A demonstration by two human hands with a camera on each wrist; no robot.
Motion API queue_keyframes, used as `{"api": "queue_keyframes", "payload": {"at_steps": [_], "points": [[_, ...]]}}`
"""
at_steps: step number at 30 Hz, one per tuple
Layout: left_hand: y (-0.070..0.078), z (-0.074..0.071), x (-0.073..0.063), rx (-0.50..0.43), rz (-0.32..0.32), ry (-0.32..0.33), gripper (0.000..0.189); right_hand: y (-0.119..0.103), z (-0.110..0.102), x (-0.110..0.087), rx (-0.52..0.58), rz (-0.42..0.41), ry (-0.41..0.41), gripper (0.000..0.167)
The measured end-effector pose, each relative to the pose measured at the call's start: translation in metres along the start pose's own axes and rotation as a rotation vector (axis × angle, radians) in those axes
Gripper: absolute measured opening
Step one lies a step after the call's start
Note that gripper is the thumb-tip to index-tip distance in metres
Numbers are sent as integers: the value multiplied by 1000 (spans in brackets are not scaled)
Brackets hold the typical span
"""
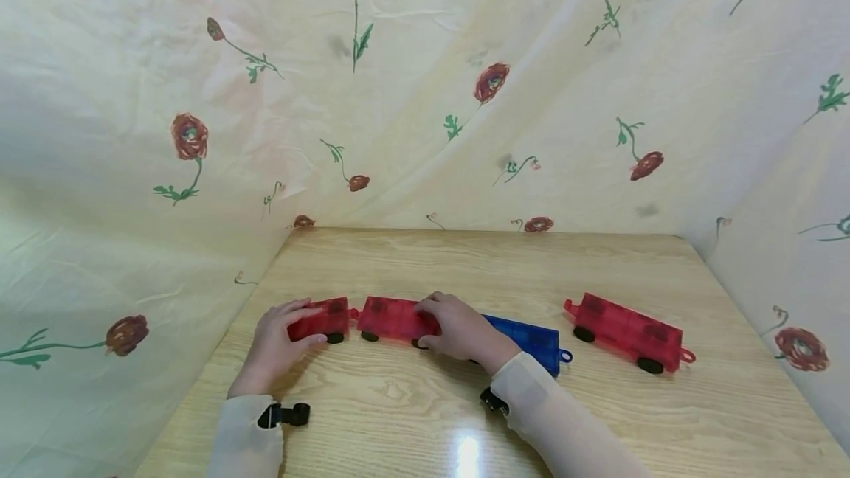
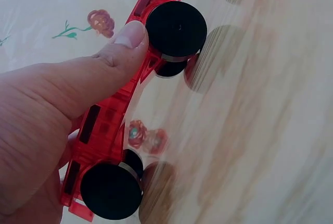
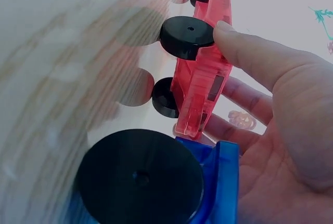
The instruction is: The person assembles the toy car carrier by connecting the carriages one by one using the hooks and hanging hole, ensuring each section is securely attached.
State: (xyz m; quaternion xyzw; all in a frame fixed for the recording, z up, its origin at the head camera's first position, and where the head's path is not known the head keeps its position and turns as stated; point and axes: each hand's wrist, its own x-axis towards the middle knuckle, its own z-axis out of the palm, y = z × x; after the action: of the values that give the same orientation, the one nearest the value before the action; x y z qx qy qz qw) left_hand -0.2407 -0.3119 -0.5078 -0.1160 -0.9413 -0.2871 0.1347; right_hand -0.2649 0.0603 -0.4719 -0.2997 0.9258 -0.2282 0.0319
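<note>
My left hand [image 1: 274, 344] grips a red see-through toy train car [image 1: 330, 318] with black wheels at the left of the table. In the left wrist view the thumb lies along its side by a wheel, and the far fingers are hidden behind the car. A second red train car [image 1: 390, 317] stands in line to its right, with a small red hook spanning the gap between them. My right hand [image 1: 458, 327] holds this second car by its right end, thumb at the wheel. Beneath the right wrist is a blue train car [image 1: 531, 338], partly covered.
Off to the right, a third red train car [image 1: 627, 332] stands apart at a slant, with a hook and a loop at its ends. Flower-patterned cloth [image 1: 425, 116] rises behind and beside the wooden table [image 1: 392, 419]. Each wrist wears a black strap camera.
</note>
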Motion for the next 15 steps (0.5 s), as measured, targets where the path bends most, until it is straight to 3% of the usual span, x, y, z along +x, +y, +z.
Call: {"api": "queue_keyframes", "payload": {"at_steps": [15], "points": [[-1, 0, -1, -6, -32, -30, 57, 1, 1, 1, 3, -7, 2, 51]]}}
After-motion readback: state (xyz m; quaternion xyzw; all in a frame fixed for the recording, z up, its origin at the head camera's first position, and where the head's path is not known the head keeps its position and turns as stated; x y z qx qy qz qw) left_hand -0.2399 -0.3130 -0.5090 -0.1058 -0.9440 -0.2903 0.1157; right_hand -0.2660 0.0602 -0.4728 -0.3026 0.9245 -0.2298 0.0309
